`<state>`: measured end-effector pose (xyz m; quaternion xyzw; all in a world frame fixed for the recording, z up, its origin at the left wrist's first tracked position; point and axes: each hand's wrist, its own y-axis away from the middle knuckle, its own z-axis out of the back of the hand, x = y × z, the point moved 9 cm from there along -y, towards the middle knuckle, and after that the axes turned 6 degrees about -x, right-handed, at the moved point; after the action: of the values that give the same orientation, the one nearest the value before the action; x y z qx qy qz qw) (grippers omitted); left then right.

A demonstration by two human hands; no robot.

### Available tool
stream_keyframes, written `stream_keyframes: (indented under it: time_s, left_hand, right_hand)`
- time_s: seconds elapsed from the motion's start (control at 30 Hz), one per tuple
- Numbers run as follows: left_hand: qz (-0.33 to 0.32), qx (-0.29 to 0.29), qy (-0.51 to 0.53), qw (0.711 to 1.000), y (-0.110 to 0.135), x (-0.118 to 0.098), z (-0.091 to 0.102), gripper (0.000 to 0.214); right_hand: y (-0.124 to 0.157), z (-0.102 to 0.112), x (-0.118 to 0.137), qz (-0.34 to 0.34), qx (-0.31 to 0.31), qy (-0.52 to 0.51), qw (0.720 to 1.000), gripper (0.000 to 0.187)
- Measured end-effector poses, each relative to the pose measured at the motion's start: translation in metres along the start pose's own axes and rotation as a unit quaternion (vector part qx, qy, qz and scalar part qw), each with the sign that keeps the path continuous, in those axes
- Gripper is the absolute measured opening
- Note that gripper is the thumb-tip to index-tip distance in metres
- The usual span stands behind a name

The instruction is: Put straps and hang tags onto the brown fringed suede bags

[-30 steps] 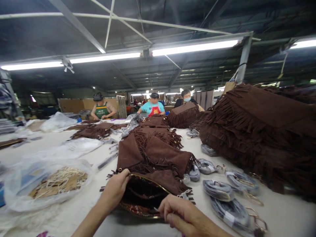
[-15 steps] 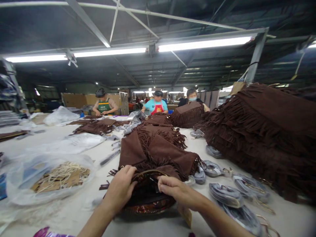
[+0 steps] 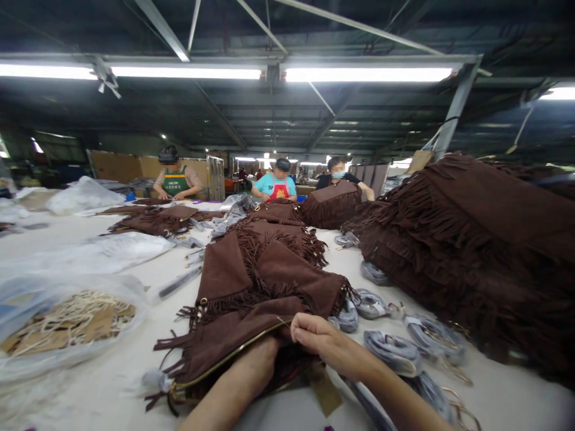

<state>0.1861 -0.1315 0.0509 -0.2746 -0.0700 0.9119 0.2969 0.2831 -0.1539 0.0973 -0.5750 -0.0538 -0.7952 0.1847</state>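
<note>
A brown fringed bag (image 3: 224, 335) lies in front of me with its brass zipper undone along the near edge. My left hand (image 3: 263, 356) reaches inside through the opening, and its fingers are hidden by the cloth. At the right end of the zipper, my right hand (image 3: 314, 338) is closed in a pinch on the bag's edge. A thin pale sliver shows beside those fingertips, too small to name. Below the right hand hangs a tan card tag (image 3: 326, 392). More brown fringed bags (image 3: 224, 263) lie just beyond.
Coiled straps in clear wrap (image 3: 393, 353) lie to my right, below a high heap of fringed bags (image 3: 494, 239). On the left, a clear plastic bag (image 3: 135, 326) holds cords and card pieces. Several people, including a person in a green apron (image 3: 177, 182), are across the table (image 3: 153, 341).
My left hand has gone from the opening's rim into the bag. The zippered side now lies flatter, stretched toward the left. My right hand stays at the edge. The view has shifted rightward.
</note>
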Motion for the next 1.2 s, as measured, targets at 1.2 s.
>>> stream_keyframes:
  time_s: [1.2]
  left_hand:
    - [0.096, 0.014, 0.05, 0.994, -0.022, 0.02, -0.028, 0.044]
  right_hand:
    - [0.011, 0.018, -0.018, 0.103, -0.148, 0.239, 0.954, 0.013]
